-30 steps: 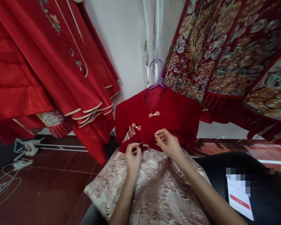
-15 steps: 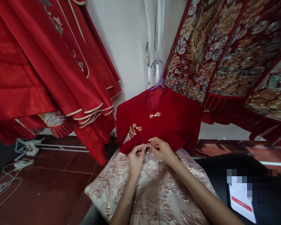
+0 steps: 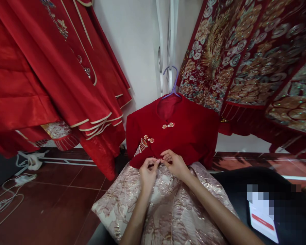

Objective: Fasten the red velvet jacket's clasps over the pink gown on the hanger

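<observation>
Pinching the lowest pearl clasp (image 3: 161,158) at the hem of the hanging red jacket (image 3: 191,132), left hand (image 3: 147,172) and right hand (image 3: 175,163) meet fingertip to fingertip; the collar clasp (image 3: 168,125) and tasselled clasp (image 3: 146,141) above look fastened, this last one seemingly not yet.

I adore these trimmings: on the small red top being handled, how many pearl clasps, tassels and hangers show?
Pearl clasps: 3 (collar clasp, chest clasp, hem clasp pinched by left hand and right hand)
Tassel: 1
Hanger: 1
Total: 5
</observation>
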{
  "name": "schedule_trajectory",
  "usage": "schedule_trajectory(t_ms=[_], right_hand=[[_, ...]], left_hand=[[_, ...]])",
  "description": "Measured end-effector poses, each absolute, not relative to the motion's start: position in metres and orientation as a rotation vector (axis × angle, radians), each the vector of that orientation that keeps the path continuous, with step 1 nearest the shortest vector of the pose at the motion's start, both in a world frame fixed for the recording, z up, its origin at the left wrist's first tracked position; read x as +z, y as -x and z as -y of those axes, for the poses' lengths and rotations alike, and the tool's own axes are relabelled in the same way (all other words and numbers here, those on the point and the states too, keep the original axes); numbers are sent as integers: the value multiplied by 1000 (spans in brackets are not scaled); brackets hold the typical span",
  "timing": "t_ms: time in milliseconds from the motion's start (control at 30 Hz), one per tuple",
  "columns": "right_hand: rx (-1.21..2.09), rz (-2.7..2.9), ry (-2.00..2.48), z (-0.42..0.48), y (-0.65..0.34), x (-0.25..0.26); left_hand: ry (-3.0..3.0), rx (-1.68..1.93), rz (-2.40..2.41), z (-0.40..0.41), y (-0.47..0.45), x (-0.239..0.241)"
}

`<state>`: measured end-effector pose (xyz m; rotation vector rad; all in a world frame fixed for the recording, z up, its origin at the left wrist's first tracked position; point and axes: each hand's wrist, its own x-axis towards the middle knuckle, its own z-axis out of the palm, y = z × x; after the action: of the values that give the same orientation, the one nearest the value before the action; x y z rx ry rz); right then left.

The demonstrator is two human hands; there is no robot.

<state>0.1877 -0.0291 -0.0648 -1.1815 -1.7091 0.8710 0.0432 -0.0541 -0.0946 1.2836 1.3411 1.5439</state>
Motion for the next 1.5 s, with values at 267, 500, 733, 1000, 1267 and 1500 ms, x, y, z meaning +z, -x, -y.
schedule_trajectory(t_ms=[267,500,733,1000,1267,1500], right_hand=[[1343,1897,951,34,-234,-31],[1353,1929,935,36,-245,-21],[1357,1928,936,36,-240,-24],[1303,1941,944,39,-238,-20],[1370,2050,963,44,-257,0],[1377,2162,1030,49,-274,12]], left_hand=[[-846,1652,-1073,16,-37,-61],[-583,1551,-905,1,-40,-41],[-624,1549,-899,3,-37,-43],[-684,1587,-1058,-5,-48,-39],[-761,1157,-950,7,-48,-16],[-1806,1480,-1207,-14,-72,15]])
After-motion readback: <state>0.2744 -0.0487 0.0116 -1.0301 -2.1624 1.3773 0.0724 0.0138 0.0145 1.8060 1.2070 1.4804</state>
